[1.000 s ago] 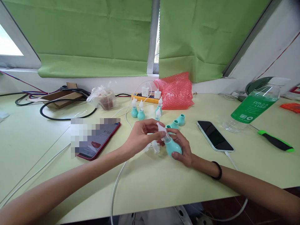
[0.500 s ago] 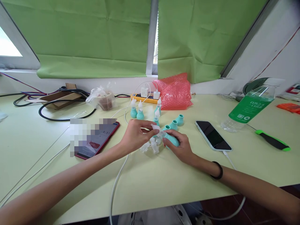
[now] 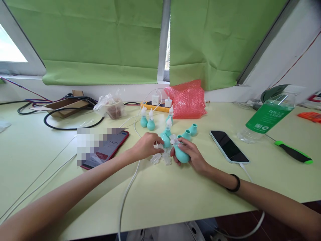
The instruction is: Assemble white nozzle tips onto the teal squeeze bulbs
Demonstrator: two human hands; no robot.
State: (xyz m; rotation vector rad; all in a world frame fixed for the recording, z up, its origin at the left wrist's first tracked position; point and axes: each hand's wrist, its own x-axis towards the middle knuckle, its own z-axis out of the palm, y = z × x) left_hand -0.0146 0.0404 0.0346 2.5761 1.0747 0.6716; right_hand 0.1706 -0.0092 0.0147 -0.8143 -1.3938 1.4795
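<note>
My right hand [image 3: 192, 154] is wrapped round a teal nasal aspirator bulb [image 3: 182, 156], whose neck carries a clear plastic connector [image 3: 173, 139] tilted up and to the left. Fingers curled together, my left hand [image 3: 147, 146] is at a small pile of clear plastic connectors [image 3: 166, 157]; a whitish translucent piece [image 3: 158, 146] shows at its fingertips, partly hidden. Just behind the hands lies another teal bulb [image 3: 165, 139]. Several aspirators with white tips [image 3: 150, 124] stand farther back. Open-necked teal bulbs [image 3: 193, 129] lie behind my right hand.
A red-cased phone [image 3: 112, 149] lies left, a charging phone [image 3: 228, 146] right. A green-labelled bottle [image 3: 269, 115] and a screwdriver [image 3: 293, 152] are farther right. Pink bubble wrap [image 3: 187, 102] and a yellow power strip [image 3: 156, 107] sit at the back. A white cable [image 3: 129, 187] crosses the table.
My left hand has come away from the connector on the right hand's bulb and dropped to the pile. My right hand has turned that bulb more upright.
</note>
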